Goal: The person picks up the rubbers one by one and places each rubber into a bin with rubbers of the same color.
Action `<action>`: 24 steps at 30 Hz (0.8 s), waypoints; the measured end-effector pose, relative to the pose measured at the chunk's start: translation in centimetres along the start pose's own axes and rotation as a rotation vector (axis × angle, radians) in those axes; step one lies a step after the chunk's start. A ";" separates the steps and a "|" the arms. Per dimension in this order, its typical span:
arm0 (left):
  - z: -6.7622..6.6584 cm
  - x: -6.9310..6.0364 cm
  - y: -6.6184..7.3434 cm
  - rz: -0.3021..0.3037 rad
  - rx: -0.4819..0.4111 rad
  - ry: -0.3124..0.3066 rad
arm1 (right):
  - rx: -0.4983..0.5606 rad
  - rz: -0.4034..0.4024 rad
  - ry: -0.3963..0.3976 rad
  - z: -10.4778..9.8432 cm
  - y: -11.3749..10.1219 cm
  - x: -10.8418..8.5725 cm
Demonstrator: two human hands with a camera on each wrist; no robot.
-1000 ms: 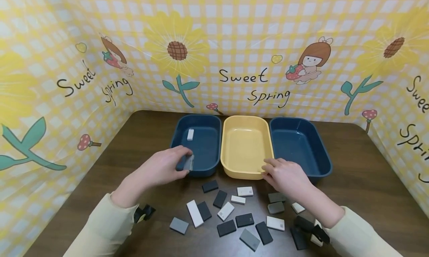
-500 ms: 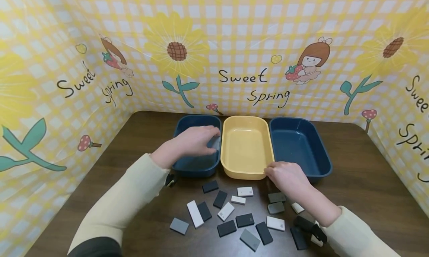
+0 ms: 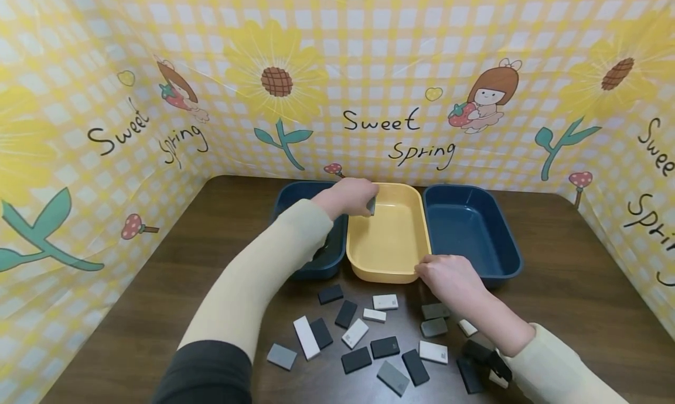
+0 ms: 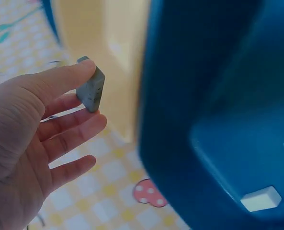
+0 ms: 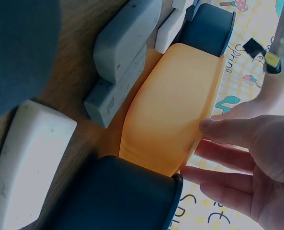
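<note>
- The gray block (image 4: pixel 91 91) is held over the yellow bin (image 3: pixel 390 240).
- The brown table (image 3: pixel 158 287) is strewn with loose blocks (image 3: pixel 356 360) and backed by checkered cloth (image 3: pixel 337 52).
- The gray block is pinched by the left hand (image 3: pixel 350 197), arm outstretched; the bin's near rim is gripped by the right hand (image 3: pixel 448 273).

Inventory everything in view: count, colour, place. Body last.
table: 1, brown, below
backdrop: 1, yellow-white check, behind
yellow bin: 1, yellow, middle
blue bins: 2, blue, flanking
black blocks: 7 visible, black, table
white blocks: 7 visible, white, table
grey blocks: 4 visible, grey, table
bin block: 1, white, in left blue bin
held block: 1, grey, in left hand
wrist devices: 2, black, wrists
sleeves: 2, cream, arms
left hand: 1, bare, at yellow bin
right hand: 1, bare, yellow bin rim
</note>
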State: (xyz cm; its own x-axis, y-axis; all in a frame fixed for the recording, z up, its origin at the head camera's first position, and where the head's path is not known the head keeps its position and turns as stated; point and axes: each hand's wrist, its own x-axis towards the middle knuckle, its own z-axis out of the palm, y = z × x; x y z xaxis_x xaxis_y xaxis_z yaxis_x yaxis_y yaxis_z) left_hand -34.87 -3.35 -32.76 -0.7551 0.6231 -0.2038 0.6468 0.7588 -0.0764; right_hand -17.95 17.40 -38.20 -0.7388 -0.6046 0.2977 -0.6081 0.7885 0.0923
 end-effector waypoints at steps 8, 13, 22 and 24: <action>2.0 2.6 0.0 -0.061 0.032 -0.066 | 0.003 0.013 -0.014 0.0 0.0 0.1; 3.0 3.1 -0.4 -0.069 0.074 -0.097 | -0.005 0.021 -0.017 0.0 -0.1 0.2; 3.7 3.7 -0.9 -0.055 0.112 -0.104 | 0.000 0.025 -0.021 -0.1 -0.2 0.1; 3.7 3.9 -1.0 -0.059 0.121 -0.106 | -0.011 0.021 -0.019 -0.1 -0.2 0.1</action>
State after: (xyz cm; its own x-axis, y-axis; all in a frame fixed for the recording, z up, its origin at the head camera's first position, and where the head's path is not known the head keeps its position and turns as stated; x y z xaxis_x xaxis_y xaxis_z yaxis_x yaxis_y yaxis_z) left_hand -38.05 -2.43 -37.10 -0.7807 0.5501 -0.2965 0.6148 0.7611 -0.2068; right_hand -17.90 17.17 -38.09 -0.7565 -0.5903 0.2816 -0.5896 0.8019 0.0970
